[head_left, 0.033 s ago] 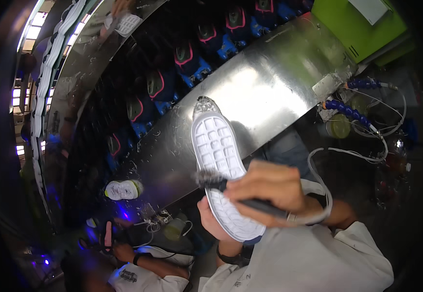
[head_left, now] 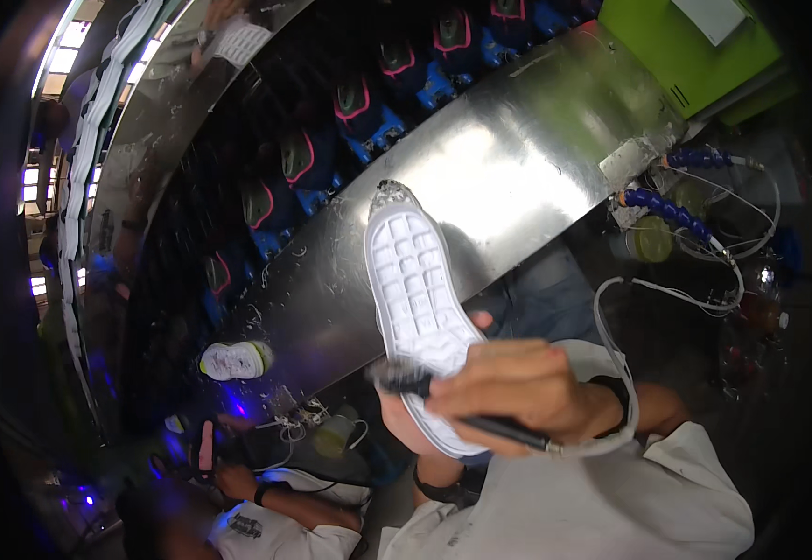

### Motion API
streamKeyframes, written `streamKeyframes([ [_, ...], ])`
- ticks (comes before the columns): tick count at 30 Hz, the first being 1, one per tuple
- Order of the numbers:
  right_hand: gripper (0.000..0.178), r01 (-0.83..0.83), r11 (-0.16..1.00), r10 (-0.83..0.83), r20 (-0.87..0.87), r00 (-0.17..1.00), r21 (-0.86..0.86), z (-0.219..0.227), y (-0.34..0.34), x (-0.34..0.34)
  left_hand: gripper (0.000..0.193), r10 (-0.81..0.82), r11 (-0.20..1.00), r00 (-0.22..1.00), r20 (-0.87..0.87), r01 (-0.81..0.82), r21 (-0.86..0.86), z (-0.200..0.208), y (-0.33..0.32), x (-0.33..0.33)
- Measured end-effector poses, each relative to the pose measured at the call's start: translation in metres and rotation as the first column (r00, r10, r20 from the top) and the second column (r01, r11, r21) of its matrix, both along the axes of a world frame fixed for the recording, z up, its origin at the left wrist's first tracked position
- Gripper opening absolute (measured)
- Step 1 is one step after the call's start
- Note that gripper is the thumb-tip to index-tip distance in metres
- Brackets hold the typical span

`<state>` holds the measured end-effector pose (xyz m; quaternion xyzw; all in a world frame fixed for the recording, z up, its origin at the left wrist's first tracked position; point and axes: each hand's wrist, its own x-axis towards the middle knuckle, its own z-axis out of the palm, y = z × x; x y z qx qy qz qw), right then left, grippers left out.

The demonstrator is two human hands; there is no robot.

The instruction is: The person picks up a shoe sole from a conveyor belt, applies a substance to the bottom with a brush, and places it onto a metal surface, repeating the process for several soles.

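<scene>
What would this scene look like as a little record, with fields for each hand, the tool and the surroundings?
Left hand: holding white shoe sole from beneath
Right hand: gripping dark-handled brush
Brush head: blurred, at the sole's left edge; contact unclear
Bench: shiny metal
Beyond bench: row of dark shoes with pink trim
Right side: blue segmented hoses
Lower left: another person

The shoe sole is white, with a raised grid of squares. The brush handle is black, the blurred bristles mottled grey and the cord whitish. The tabletop is silver. Past its far edge, dark shoes show pink trim above bright blue. Near its left end, a smaller sole is white with yellow-green edging; by its right end, a box is lime green and ribbed hoses are blue.
</scene>
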<state>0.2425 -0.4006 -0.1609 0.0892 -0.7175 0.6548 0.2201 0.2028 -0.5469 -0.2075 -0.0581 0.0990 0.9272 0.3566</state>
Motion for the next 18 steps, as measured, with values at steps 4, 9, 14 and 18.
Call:
streamKeyframes([
  [4,0.021,-0.212,0.94,0.255,0.139,0.957,-0.268,0.014,0.026,0.01,0.069,0.003,0.992,0.998,-0.07,-0.013,-0.129,0.027,0.021,-0.024],
  [9,0.027,-0.231,0.972,0.233,0.089,0.968,-0.035,0.027,0.019,0.031,0.076,-0.196,0.98,0.974,-0.112,0.189,-0.068,0.033,0.028,-0.045],
  [14,0.029,-0.113,0.96,0.041,0.27,0.962,0.257,0.061,0.078,0.035,0.093,-0.322,0.932,0.931,-0.174,0.278,-0.234,0.061,0.027,-0.034],
  [18,0.022,-0.117,0.991,0.1,0.219,0.971,0.067,0.051,0.009,0.054,0.099,-0.452,0.89,0.885,-0.111,0.439,-0.123,0.055,0.018,-0.035],
])
